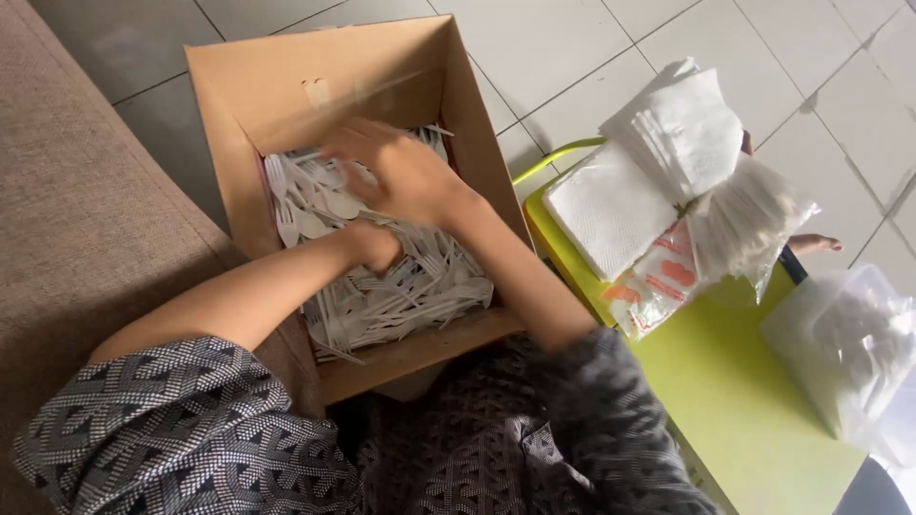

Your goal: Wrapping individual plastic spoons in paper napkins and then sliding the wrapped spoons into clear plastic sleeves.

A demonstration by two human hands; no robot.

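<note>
An open cardboard box [239, 86] stands on the tiled floor, its bottom covered with a pile of white plastic spoons and forks [401, 296]. Both my hands are inside it. My right hand [405, 176] lies over the top of the pile, blurred by motion, with its fingers curled down onto some cutlery near the spoons [305, 215]. My left hand [372, 243] is just below the right wrist, pushed into the pile. Its fingers are hidden. Patterned grey sleeves cover both upper arms.
A brown sofa [86, 210] runs along the left. A yellow-green stool [725, 381] at the right carries stacked white napkins [658, 162], a clear bag of white packets [754, 229] and an orange-printed pack [658, 277]. Another clear bag [849, 343] sits at its right edge.
</note>
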